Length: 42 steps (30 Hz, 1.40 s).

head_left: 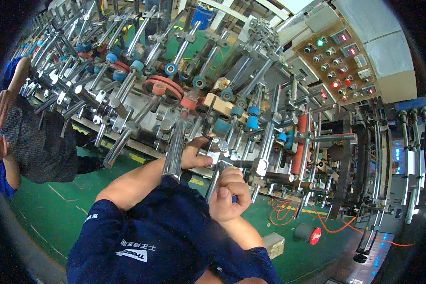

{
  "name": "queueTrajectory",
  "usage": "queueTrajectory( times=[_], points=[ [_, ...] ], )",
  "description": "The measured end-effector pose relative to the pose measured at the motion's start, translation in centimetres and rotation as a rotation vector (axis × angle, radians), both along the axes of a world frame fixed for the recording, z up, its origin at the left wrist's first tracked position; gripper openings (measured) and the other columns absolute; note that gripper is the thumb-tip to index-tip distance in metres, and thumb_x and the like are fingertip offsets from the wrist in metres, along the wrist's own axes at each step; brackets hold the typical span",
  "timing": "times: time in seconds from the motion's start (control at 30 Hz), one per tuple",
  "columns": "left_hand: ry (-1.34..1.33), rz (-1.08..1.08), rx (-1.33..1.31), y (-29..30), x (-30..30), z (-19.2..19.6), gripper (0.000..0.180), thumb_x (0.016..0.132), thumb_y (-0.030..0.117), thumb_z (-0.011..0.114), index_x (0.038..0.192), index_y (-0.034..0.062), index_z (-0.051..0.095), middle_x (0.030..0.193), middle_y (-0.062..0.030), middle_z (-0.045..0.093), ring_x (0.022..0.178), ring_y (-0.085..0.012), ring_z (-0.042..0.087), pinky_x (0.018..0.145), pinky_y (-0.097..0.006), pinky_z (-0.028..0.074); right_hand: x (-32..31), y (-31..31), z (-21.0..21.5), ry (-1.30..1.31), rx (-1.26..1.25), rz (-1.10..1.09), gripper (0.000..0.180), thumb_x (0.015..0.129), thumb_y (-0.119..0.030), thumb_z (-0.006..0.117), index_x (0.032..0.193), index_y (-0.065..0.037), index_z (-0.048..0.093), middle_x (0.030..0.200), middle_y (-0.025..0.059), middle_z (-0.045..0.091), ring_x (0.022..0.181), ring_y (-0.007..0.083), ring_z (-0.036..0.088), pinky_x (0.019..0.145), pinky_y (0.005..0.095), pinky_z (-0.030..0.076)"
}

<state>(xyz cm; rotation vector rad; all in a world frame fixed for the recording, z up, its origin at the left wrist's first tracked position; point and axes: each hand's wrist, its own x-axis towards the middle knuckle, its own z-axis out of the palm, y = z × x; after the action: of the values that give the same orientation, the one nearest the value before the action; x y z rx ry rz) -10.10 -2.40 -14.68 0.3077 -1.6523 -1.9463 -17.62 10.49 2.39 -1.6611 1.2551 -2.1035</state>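
Note:
My left hand (195,154) reaches in from the left, its thumb and fingers closed about a shiny metal clamp block (214,156) on the machine's rods. Close by on the right, my right hand (230,195) makes a fist around something slim; a bit of blue, like a handle, shows beneath the fingers, and the rest is hidden. A polished steel rod (212,187) slants down beside this fist. Between my left forearm and my chest stands a thick chrome bar (175,149). Just beyond the hands are blue rollers (252,124) and a red wheel (164,87).
A control panel (341,61) with lit buttons stands at the far right. Another person (38,137) in dark clothes is at the left. An orange hose (326,226), a red-ended cylinder (307,234) and a grey box (273,244) lie on the green floor.

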Motion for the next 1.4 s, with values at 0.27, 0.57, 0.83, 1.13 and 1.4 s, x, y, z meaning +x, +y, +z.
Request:
queueTrajectory(
  times=[0.27, 0.57, 0.83, 1.13, 1.4],
  points=[
    [-0.054, 0.04, -0.222, -0.1, 0.2, 1.9, 0.076, 0.082, 0.023, 0.076, 0.145, -0.0048, 0.044, 0.128, -0.0247, 0.063, 0.121, -0.0324, 0.061, 0.107, -0.042, 0.045, -0.7, 0.2, 1.3, -0.058, 0.133, 0.108, 0.041, 0.096, -0.041, 0.064, 0.087, -0.004, 0.049, 0.075, 0.0109, 0.056, 0.071, 0.0243, 0.054, 0.069, 0.0379, 0.045],
    [-0.197, 0.082, -0.017, 0.7, 1.3, 4.7, 0.09, 0.082, 0.042, 0.077, 0.148, -0.0058, 0.041, 0.138, -0.0287, 0.052, 0.132, -0.0364, 0.05, 0.111, -0.042, 0.04, -7.2, -16.2, 3.2, -0.107, 1.153, 0.004, 0.054, 0.096, -0.039, 0.066, 0.13, 0.001, 0.056, 0.115, 0.0113, 0.065, 0.106, 0.022, 0.061, 0.106, 0.0409, 0.042],
    [-0.157, 0.159, -0.14, -0.1, 1.1, 6.7, 0.071, 0.073, 0.035, 0.074, 0.129, -0.0047, 0.054, 0.115, -0.0215, 0.065, 0.105, -0.0315, 0.062, 0.097, -0.043, 0.049, -6.2, -22.3, -1.8, -0.75, 1.196, 0.141, 0.029, 0.096, -0.032, 0.065, 0.09, -0.006, 0.053, 0.068, 0.0021, 0.047, 0.05, 0.0148, 0.043, 0.044, 0.0283, 0.032],
    [-0.035, 0.065, 0.06, -0.1, 1.1, 7.1, 0.071, 0.073, 0.041, 0.076, 0.127, -0.0006, 0.056, 0.108, -0.013, 0.067, 0.101, -0.0216, 0.063, 0.088, -0.037, 0.052, -2.9, -21.5, 3.0, -0.728, 0.938, -0.025, 0.021, 0.094, -0.027, 0.068, 0.091, -0.014, 0.052, 0.061, -0.0047, 0.035, 0.046, 0.009, 0.031, 0.04, 0.0288, 0.025],
    [0.118, 0.035, -0.089, -0.1, 0.2, 4.8, 0.071, 0.072, 0.045, 0.076, 0.122, -0.0008, 0.055, 0.097, -0.0096, 0.066, 0.088, -0.0216, 0.063, 0.08, -0.036, 0.052, -3.3, -19.6, 5.3, -0.821, 0.942, 0.174, 0.025, 0.095, -0.025, 0.066, 0.084, -0.015, 0.046, 0.065, -0.0043, 0.035, 0.056, 0.0106, 0.033, 0.053, 0.0295, 0.03]
  ],
)
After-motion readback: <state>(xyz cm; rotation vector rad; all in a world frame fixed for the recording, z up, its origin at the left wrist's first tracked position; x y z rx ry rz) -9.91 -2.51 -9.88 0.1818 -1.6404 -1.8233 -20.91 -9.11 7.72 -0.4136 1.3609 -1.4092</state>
